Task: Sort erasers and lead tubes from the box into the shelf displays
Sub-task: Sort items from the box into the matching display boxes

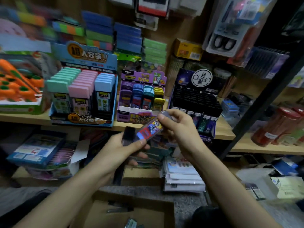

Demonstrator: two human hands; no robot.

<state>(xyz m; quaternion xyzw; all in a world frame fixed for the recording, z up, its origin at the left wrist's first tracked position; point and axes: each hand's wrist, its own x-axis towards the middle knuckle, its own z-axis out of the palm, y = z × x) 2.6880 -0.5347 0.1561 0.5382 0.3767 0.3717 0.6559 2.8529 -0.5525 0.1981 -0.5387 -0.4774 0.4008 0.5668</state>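
Box (131, 211) at 6 o'clock, nearest the camera, flaps open. A few dark items lie inside, too blurred to name; so stock is left to sort.

Above it, mid-frame, both hands meet. Left hand (126, 148), grip clenched on a small dark piece, thumb on top; cannot tell whether it is a cap, an eraser or part of the tube. Right hand (179, 129), grip grasping a lead tube (151, 127) by its upper end, fingers pinched round it. Tube is tilted, printed label facing up, lower end touching or just beside the left thumb. It is held in the air, not yet in any display.

Beyond, on the shelf (223, 130): blue display (82, 89) at 10 o'clock, rows of green, pink and blue cases, looks full. Purple display (141, 96) at 12 o'clock, just behind the tube; its print seems to match the label, so likely the destination. Black display (195, 102) at 1 o'clock, mostly stocked.

Judgement: task mid-way, one tube in hand, more in the box.
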